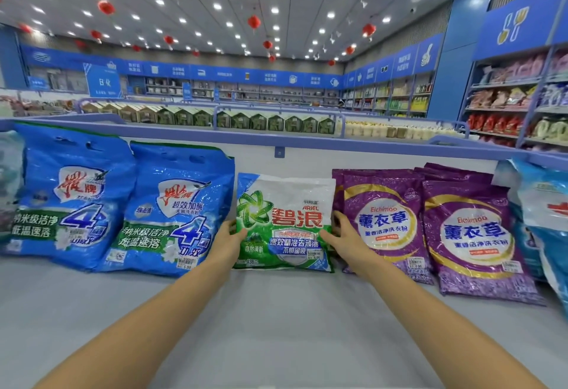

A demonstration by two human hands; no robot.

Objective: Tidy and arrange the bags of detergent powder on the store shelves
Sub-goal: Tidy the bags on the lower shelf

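Green-and-white plastic is what both hands are gripping: the left hand point(229, 239) is clasping the left edge of the Ariel bag point(284, 222), thumb lying on its front, while the right hand point(344, 235) is clasping the right edge in the same way. The bag is standing upright on the grey shelf point(276, 321), leaning back toward the white back panel point(307, 159). Just beside the left hand, a large blue bag point(172, 210) is leaning back, with a second blue bag point(70, 195) standing further left. Just beside the right hand, a purple bag point(381, 222) is fronting a stack, and another purple stack point(473, 238) is sitting further right. A pale blue bag point(547, 219) is showing at the right edge.
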